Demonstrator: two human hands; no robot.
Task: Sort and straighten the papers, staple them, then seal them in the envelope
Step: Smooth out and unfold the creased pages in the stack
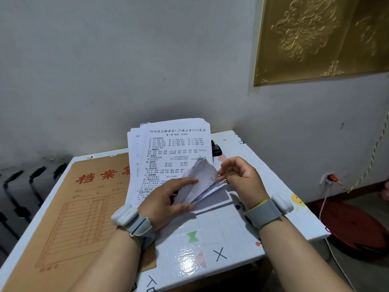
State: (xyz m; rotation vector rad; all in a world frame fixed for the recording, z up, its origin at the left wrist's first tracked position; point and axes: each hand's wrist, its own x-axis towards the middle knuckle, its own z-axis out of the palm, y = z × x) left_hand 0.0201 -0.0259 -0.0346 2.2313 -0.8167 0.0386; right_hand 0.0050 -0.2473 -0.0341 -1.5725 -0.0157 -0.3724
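Here, the printed papers (174,148) appear to be sorted by leafing, held up above the tabletop (231,239).
The stack is gripped low down by the left hand (166,197), and a curled bundle of sheets is pinched by the right hand (240,178). The offset edges are best tapped square before the black stapler (216,150), just behind, is used. "四年级上册语文1-27课必背知识晨读" can be read on the top sheet. "档案" is printed in red on the brown file envelope (84,207), which lies flat at the left.
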